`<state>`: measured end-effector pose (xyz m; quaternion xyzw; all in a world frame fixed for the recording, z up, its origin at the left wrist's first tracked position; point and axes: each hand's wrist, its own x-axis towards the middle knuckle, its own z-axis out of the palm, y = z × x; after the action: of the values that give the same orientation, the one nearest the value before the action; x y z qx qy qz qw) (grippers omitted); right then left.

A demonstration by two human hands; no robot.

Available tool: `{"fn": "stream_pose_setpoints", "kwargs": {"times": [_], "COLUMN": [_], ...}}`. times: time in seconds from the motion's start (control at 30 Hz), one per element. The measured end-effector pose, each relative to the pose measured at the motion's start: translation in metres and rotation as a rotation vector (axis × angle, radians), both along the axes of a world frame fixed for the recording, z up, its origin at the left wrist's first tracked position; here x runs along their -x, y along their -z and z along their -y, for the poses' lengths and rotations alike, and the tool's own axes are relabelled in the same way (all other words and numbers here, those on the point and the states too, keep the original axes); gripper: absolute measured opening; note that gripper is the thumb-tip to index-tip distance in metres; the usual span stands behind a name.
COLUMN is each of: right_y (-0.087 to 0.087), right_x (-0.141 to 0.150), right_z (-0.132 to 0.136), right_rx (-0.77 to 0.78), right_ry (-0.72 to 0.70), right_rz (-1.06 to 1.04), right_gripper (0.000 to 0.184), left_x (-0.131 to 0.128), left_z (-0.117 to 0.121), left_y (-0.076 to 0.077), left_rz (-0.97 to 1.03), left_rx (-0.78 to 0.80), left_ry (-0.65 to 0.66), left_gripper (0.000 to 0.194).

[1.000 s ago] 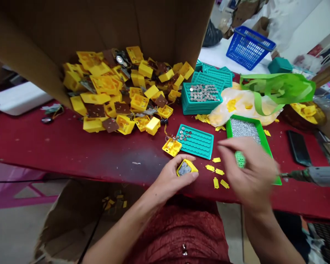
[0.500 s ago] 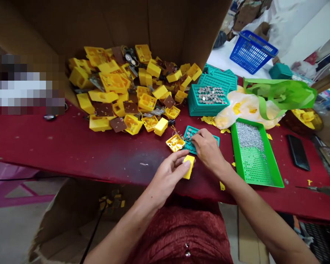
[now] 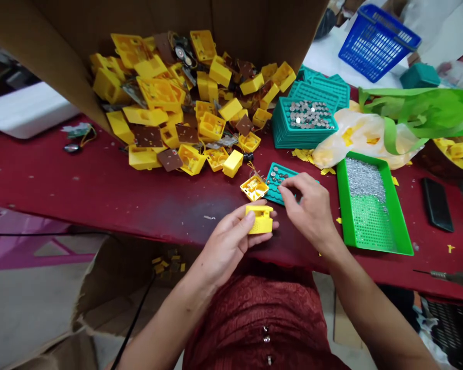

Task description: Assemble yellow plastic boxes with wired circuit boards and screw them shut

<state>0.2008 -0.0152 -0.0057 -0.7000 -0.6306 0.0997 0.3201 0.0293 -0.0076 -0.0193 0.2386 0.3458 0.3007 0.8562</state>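
My left hand [image 3: 231, 241] grips a small yellow plastic box [image 3: 259, 219] above the near edge of the red table [image 3: 100, 195]. My right hand [image 3: 308, 208] hovers just right of it, fingers pinched over a teal tray [image 3: 274, 181] that carries a few small round metal cells; what the fingertips hold is too small to make out. An open yellow casing [image 3: 253, 188] with wires lies beside that tray.
A heap of yellow casings and brown boards [image 3: 177, 108] spills from a tipped cardboard box [image 3: 81, 46]. A stack of teal trays [image 3: 306, 123], a green tray of screws [image 3: 370, 205], a plastic bag [image 3: 362, 136], a blue basket [image 3: 378, 43], a phone [image 3: 437, 204] and a screwdriver tip [image 3: 447, 276] sit to the right.
My right hand came from over the green tray to the teal tray and then pulled slightly back. My left hand turned the yellow box over, its vented face now toward me.
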Motion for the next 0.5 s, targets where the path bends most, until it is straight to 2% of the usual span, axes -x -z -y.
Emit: {"fn": "stream_pose_setpoints", "kwargs": {"times": [0.07,0.13,0.2,0.37,0.43,0.5], "right_y": [-0.01,-0.015,-0.015,-0.01,-0.009,-0.009], "right_x": [0.006,0.015,0.023,0.03,0.024,0.016], "right_z": [0.016,0.029,0.035,0.038,0.04,0.042], "right_rx": [0.028,0.093,0.11,0.03,0.04,0.087], "right_ry": [-0.015,-0.058,-0.081,-0.015,-0.016,-0.013], "right_rz": [-0.251,-0.371,-0.356,-0.108,-0.18,-0.411], "right_gripper": [0.01,0.009,0.01,0.015,0.017,0.015], "left_x": [-0.001,-0.004,-0.007,-0.014,-0.014,-0.014], "left_z": [0.001,0.003,0.006,0.011,0.01,0.009], "left_y": [0.002,0.005,0.007,0.008,0.007,0.006], "left_rz": [-0.031,-0.033,-0.028,-0.124,-0.136,-0.125], "left_rx": [-0.038,-0.063,-0.088,-0.167,-0.134,-0.09], "left_ry": [-0.02,-0.026,-0.021,-0.033,-0.034,-0.035], "left_gripper": [0.032,0.034,0.036,0.038,0.04,0.04]}}
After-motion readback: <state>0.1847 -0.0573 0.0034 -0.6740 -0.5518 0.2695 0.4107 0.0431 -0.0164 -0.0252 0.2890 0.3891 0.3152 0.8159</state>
